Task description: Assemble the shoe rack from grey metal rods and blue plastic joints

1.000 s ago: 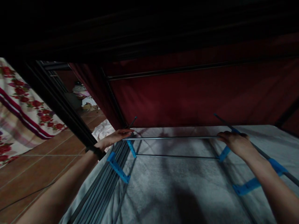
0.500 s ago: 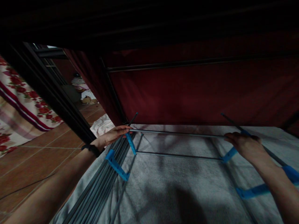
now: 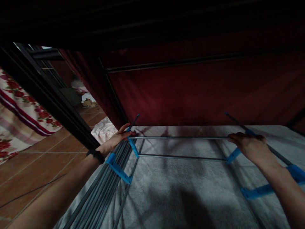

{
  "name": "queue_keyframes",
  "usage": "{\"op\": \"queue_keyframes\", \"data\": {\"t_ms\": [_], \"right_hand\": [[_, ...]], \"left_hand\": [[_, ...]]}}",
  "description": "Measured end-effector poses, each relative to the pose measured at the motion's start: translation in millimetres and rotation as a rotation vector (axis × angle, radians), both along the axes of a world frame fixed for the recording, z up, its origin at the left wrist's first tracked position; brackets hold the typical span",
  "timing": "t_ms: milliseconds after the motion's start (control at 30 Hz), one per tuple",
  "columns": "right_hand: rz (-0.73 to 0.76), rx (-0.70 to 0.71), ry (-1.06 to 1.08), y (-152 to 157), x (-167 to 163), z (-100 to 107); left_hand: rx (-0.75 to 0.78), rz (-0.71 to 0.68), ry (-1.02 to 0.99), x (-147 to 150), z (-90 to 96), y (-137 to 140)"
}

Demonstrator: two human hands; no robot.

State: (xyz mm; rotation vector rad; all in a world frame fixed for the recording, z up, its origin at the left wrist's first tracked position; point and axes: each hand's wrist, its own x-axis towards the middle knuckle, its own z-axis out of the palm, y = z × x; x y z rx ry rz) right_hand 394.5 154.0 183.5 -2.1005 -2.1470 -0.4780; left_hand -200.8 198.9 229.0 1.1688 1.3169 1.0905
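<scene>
A thin grey metal rod (image 3: pixel 178 137) spans a frame of grey tubes and blue plastic brackets that lies on the pale bedspread (image 3: pixel 171 181). At its left end my left hand (image 3: pixel 118 137) touches the blue bracket (image 3: pixel 134 148), with fingers stretched and spread around the bracket's top. My right hand (image 3: pixel 250 145) is closed over the rod's right end by another blue bracket (image 3: pixel 233 155); its fingertips are partly hidden. Below runs a parallel lower rod (image 3: pixel 181 157), joined to the brackets at both sides.
A bundle of grey tubes (image 3: pixel 102 187) lies along the left. Behind hangs a dark red curtain (image 3: pixel 181 98) crossed by a dark bar (image 3: pixel 166 64). A black post (image 3: pixel 54 101) rises at left, beside the tiled floor (image 3: pixel 47 165). A black beam (image 3: pixel 143 28) runs overhead.
The rod's left end has come down slightly onto the bracket. My left fingers have gone from pinching the rod to spreading around the bracket's top. My right hand stays on the rod.
</scene>
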Motion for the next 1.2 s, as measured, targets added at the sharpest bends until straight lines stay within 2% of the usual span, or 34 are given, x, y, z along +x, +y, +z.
{"op": "queue_keyframes", "data": {"t_ms": [100, 333, 767, 967, 1200], "right_hand": [[-0.004, -0.007, 0.012, 0.1, -0.7, 2.2], [0.017, 0.011, 0.017, -0.9, -0.9, 2.2], [0.036, 0.045, -0.03, -2.0, -2.9, 1.7], [0.046, 0.068, 0.002, -3.7, -4.8, -0.3], [0.058, 0.079, 0.04, -1.7, -5.9, -3.2]], "left_hand": [[-0.055, 0.083, -0.038, 8.6, 2.8, -5.3], [-0.129, 0.162, -0.056, 21.9, 16.0, -7.4], [-0.177, 0.13, -0.059, 11.3, 5.0, 8.3], [-0.134, 0.14, -0.035, 18.5, 2.6, 8.2], [-0.072, 0.153, 0.048, 26.8, 12.7, 1.2]]}}
